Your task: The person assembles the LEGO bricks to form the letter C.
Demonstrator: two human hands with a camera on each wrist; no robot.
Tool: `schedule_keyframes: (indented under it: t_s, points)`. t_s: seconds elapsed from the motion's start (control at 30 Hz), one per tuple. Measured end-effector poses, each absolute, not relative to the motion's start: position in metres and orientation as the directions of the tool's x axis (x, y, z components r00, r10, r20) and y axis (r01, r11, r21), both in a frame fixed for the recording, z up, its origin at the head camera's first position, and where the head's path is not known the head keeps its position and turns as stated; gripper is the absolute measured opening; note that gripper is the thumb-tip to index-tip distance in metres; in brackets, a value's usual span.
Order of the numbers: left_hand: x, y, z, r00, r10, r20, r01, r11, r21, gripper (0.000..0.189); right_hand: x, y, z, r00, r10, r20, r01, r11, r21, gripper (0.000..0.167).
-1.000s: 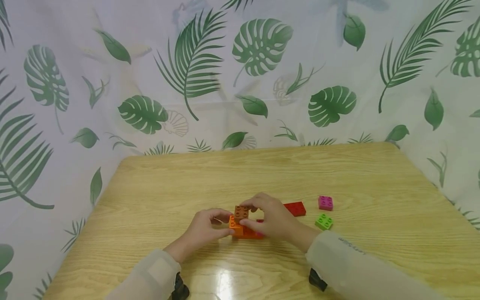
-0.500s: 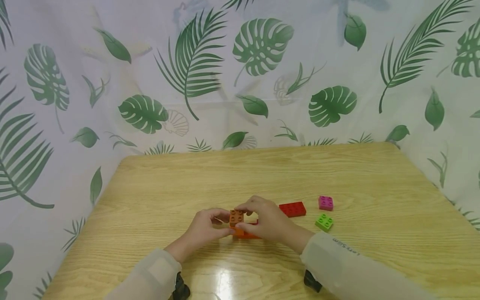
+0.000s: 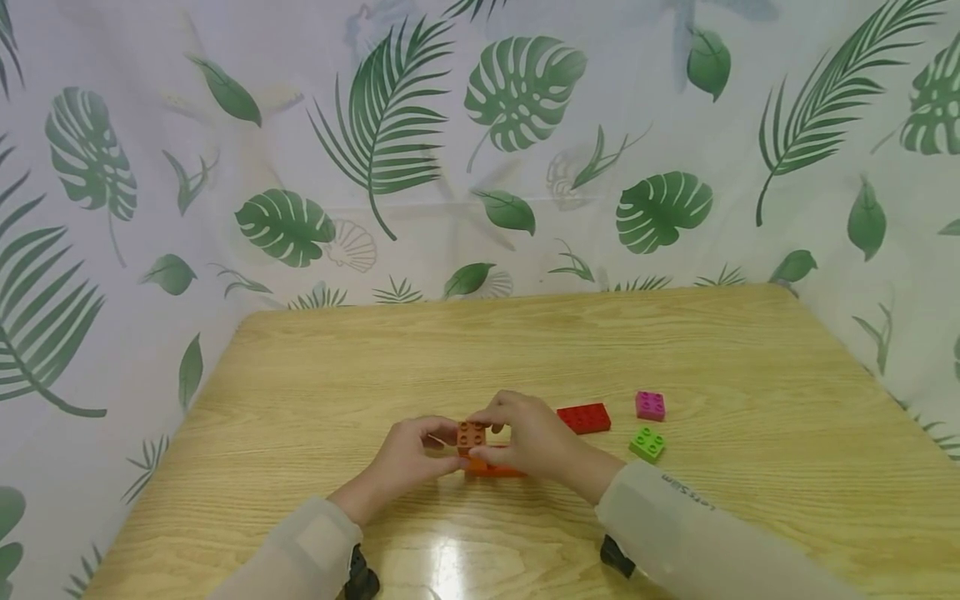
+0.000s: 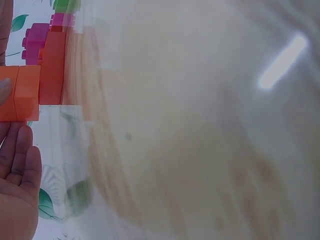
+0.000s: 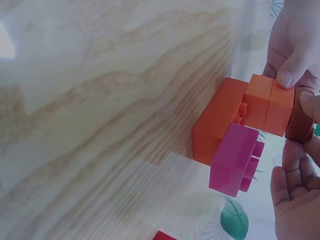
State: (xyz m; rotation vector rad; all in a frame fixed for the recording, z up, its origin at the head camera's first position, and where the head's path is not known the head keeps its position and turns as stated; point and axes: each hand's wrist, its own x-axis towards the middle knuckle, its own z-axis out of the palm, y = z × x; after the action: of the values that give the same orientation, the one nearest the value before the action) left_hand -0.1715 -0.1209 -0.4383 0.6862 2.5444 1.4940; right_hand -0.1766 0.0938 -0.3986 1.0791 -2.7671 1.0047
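Note:
In the head view my right hand (image 3: 536, 437) pinches a brown toy building brick (image 3: 472, 436) on top of the left end of a small structure. My left hand (image 3: 416, 454) holds that end from the left, its thumb against an orange brick (image 5: 282, 102). Two orange bricks are stacked under the brown one, as the right wrist view shows. They stand on a long orange base brick (image 5: 220, 117), which lies on the table. A magenta brick (image 5: 233, 160) sits on the other end of the base; in the head view my right hand hides it.
Just beyond my right hand lies a long red brick (image 3: 585, 418). Farther right are a loose pink brick (image 3: 650, 406) and a lime green brick (image 3: 647, 445). The wooden table (image 3: 337, 358) meets a leaf-patterned cloth (image 3: 420, 250) at its back edge.
My right hand has moved slightly left and down, bringing the brown brick from above and right of the orange stack onto its top. My left hand stays in place.

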Motion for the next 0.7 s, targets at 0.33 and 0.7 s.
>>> schedule_keyframes:
  t_s: [0.33, 0.7]
  points:
    - [-0.1713, -0.1224, -0.4372, -0.893, 0.431, 0.133, 0.331, 0.427, 0.842, 0.035, -0.1781, 0.0942, -0.4030, -0.785, -0.584, 0.207, -0.578, 0.569, -0.585, 0.033]
    - [-0.1715, -0.1218, -0.4323, -0.893, 0.416, 0.174, 0.321, 0.314, 0.894, 0.031, -0.1781, 0.0967, -0.4046, -0.798, -0.573, 0.189, -0.551, 0.565, -0.614, 0.038]
